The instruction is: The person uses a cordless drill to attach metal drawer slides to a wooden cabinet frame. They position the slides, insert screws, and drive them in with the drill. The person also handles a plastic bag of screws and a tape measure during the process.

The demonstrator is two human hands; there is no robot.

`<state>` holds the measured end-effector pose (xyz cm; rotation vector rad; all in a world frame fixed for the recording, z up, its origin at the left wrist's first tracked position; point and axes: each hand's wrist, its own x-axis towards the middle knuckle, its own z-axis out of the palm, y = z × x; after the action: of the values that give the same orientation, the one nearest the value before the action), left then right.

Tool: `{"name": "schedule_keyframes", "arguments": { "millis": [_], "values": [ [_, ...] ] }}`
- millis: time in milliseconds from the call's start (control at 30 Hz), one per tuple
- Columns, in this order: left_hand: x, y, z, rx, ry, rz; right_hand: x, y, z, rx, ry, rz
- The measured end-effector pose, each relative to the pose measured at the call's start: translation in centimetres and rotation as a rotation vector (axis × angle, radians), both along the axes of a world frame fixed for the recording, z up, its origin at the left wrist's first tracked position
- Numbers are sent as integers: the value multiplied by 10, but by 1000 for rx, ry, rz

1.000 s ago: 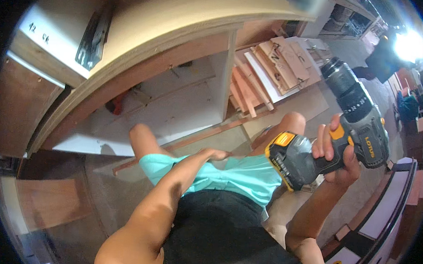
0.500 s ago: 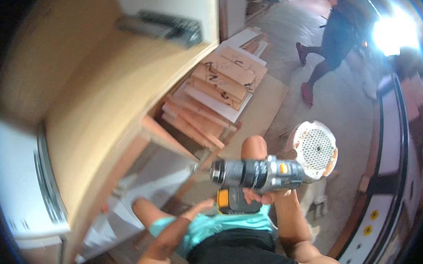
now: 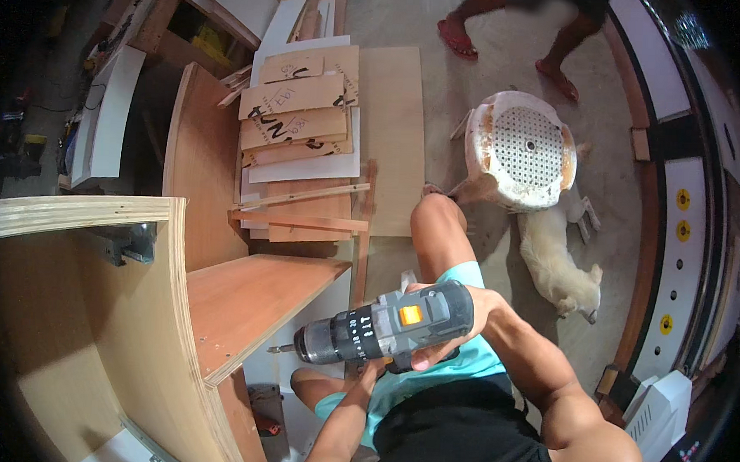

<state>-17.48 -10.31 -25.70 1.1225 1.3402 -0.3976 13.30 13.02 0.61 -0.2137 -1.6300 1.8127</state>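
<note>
My right hand (image 3: 480,312) is wrapped round the grip of a grey and black cordless drill (image 3: 382,324), which has an orange switch on top. The drill bit points left, toward the plywood cabinet (image 3: 195,306), and ends in the air just short of it. My left hand (image 3: 370,370) is under the drill, close to its lower end; the drill covers its fingers, so I cannot tell whether it touches the tool. Inside the cabinet, metal drawer slides (image 3: 130,242) are fixed to the walls.
Stacked wooden panels (image 3: 297,112) lie ahead on the floor. A worn white plastic stool (image 3: 522,147) stands ahead right, with a pale dog (image 3: 555,256) lying beside it. Another person's sandalled feet (image 3: 510,51) are beyond. A long white board with yellow discs (image 3: 682,228) runs along the right.
My view has swung, bringing the cabinet lower left and the dog fully into sight. The drill remains in my right hand. The other person has shifted at the top.
</note>
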Motion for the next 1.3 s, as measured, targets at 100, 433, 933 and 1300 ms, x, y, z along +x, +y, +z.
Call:
{"name": "schedule_keyframes", "arguments": {
  "millis": [100,433,933,1300],
  "values": [
    [-9,-9,-5,18,24,-44,-6,2,-17,-143,147,171],
    [14,17,70,644,205,187,-27,-29,-32,-289,616,442],
    [-122,185,504,1613,744,249,-41,-110,27,-492,607,245],
    [-181,219,475,1401,477,416,-15,-112,18,-523,470,-157]
  ]
}}
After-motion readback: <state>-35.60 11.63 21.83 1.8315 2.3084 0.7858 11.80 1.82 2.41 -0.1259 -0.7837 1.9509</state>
